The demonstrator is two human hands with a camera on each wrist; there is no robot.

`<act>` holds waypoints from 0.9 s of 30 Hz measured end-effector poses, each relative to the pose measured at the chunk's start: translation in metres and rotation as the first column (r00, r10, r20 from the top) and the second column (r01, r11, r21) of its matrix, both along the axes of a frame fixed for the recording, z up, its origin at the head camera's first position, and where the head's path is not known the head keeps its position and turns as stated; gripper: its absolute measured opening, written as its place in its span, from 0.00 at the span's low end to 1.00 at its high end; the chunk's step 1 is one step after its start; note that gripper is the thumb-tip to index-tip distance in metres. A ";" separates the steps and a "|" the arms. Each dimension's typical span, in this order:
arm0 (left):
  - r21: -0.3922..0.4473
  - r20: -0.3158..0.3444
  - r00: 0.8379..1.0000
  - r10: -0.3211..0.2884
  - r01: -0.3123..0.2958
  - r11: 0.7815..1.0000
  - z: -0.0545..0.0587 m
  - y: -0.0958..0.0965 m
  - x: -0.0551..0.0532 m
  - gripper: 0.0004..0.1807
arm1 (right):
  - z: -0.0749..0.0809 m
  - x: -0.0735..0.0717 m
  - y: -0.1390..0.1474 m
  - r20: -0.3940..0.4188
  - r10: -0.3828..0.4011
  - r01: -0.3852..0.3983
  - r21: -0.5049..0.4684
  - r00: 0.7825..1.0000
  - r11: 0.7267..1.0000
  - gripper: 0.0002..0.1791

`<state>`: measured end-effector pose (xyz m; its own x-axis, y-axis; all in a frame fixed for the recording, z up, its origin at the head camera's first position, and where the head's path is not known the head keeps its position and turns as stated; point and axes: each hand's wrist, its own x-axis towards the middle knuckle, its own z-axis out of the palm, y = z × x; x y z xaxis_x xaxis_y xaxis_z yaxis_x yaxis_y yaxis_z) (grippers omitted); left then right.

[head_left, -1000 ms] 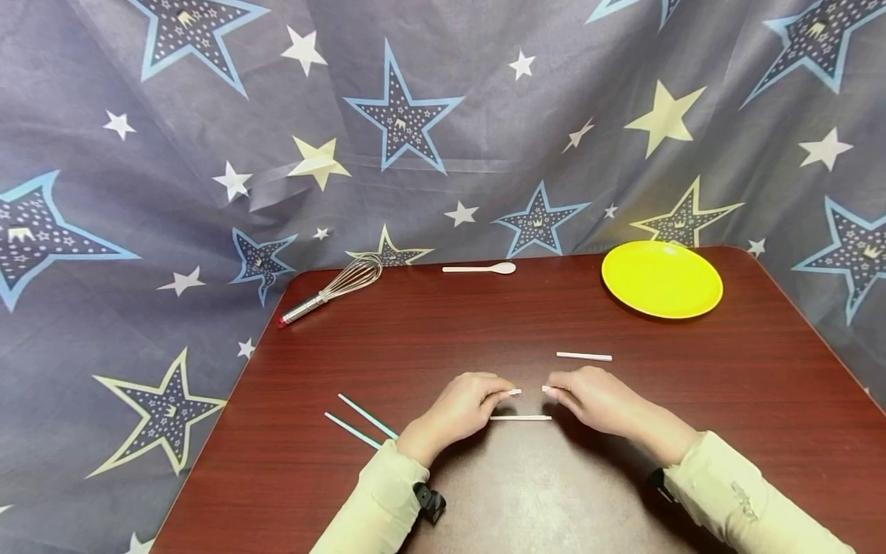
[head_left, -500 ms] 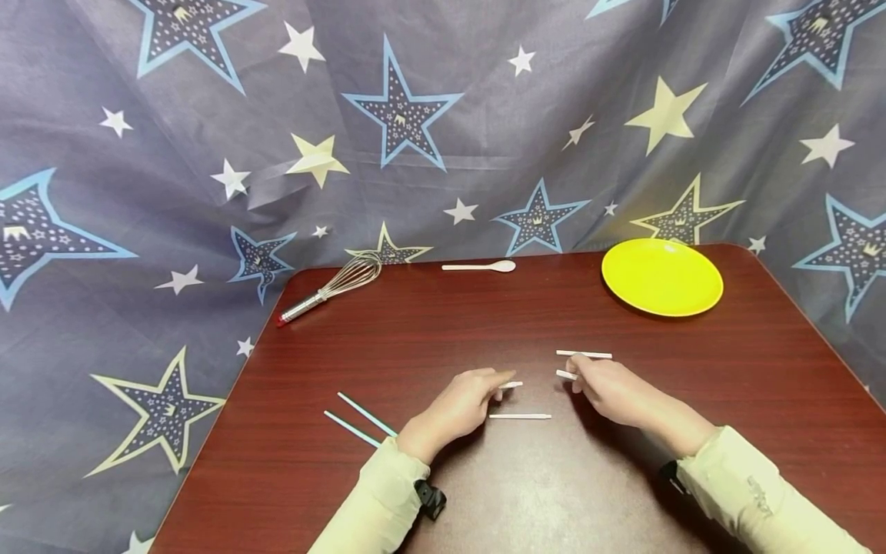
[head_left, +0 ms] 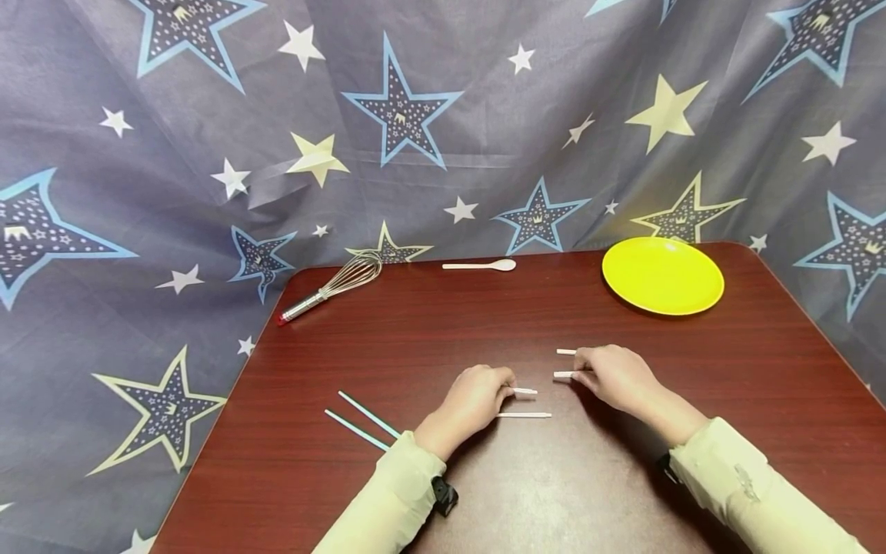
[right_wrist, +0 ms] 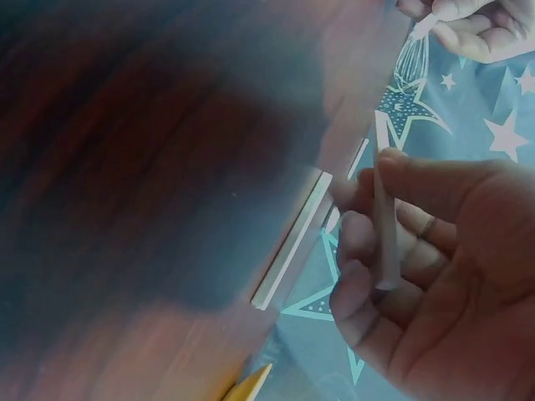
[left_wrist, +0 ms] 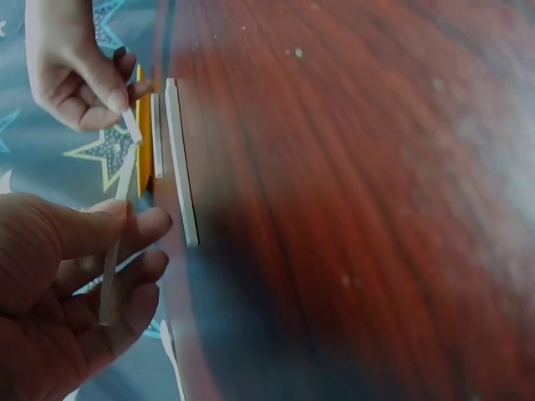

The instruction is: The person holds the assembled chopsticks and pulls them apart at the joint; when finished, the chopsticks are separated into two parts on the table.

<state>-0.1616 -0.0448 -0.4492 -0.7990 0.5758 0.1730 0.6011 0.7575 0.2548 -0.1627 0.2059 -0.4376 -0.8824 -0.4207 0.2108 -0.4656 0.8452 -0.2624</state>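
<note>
My left hand (head_left: 477, 396) pinches a short white stick (head_left: 524, 392) between thumb and fingers; the stick's tip points right. In the left wrist view the rest of this stick (left_wrist: 109, 288) runs back across the palm. A similar short white stick (head_left: 563, 375) is pinched by my right hand (head_left: 616, 378), its tip pointing left. In the head view, a gap separates the two tips. On the table, one white stick (head_left: 526, 415) lies just in front of the left hand, which partly covers it. Another white stick (head_left: 565, 352) lies behind the right fingers, mostly hidden.
Two thin pale blue sticks (head_left: 356, 429) lie by the left forearm. A wire whisk (head_left: 339, 286) rests at the table's back left. A white spoon (head_left: 481, 266) and a yellow plate (head_left: 662, 275) lie along the back. A star-patterned curtain (head_left: 443, 200) hangs behind the table (head_left: 443, 323).
My right hand has moved right and away from me with its stick, now covering much of the rear stick. The left hand has shifted slightly right, and more of its stick shows.
</note>
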 end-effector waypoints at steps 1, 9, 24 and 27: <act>-0.017 -0.002 1.000 0.006 -0.007 1.000 0.000 0.002 0.000 0.01 | 0.000 -0.002 0.000 0.002 -0.013 0.013 0.004 1.000 1.000 0.08; -0.118 -0.026 1.000 0.009 -0.012 0.993 -0.004 0.012 0.000 0.06 | -0.003 -0.010 -0.002 0.013 -0.083 0.083 0.024 0.996 0.996 0.06; -0.197 -0.024 1.000 0.002 -0.006 0.980 -0.005 0.015 0.001 0.07 | -0.010 -0.017 -0.004 -0.015 -0.096 0.097 0.065 0.995 0.993 0.15; -0.198 -0.006 1.000 0.001 -0.002 0.980 -0.006 0.016 0.001 0.08 | -0.011 -0.018 -0.003 -0.013 -0.099 0.100 0.068 0.995 0.993 0.15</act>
<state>-0.1607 -0.0291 -0.4550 -0.7993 0.5980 0.0600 0.6009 0.7935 0.0960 -0.1803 0.2027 -0.4486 -0.9188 -0.3443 0.1929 -0.3802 0.9033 -0.1987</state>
